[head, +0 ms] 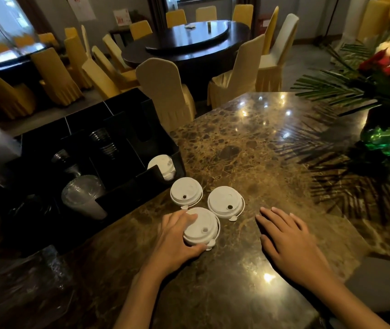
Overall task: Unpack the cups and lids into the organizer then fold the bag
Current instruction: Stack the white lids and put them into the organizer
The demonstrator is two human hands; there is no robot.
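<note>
Three white lids lie on the marble table in front of the black organizer. My left hand grips the nearest lid, thumb under its near edge and fingers over its far side. The other two lids sit just beyond it, side by side. My right hand rests flat on the table to the right, fingers apart, holding nothing. In the organizer, a stack of white lids stands in the right front slot and clear plastic cups lie in the left compartments. A clear plastic bag lies crumpled at the near left.
A flower arrangement with red blooms and palm leaves stands at the table's right end. Fabric-covered chairs line the far table edge, with a round dark dining table beyond. The marble table stretches to the right of the organizer.
</note>
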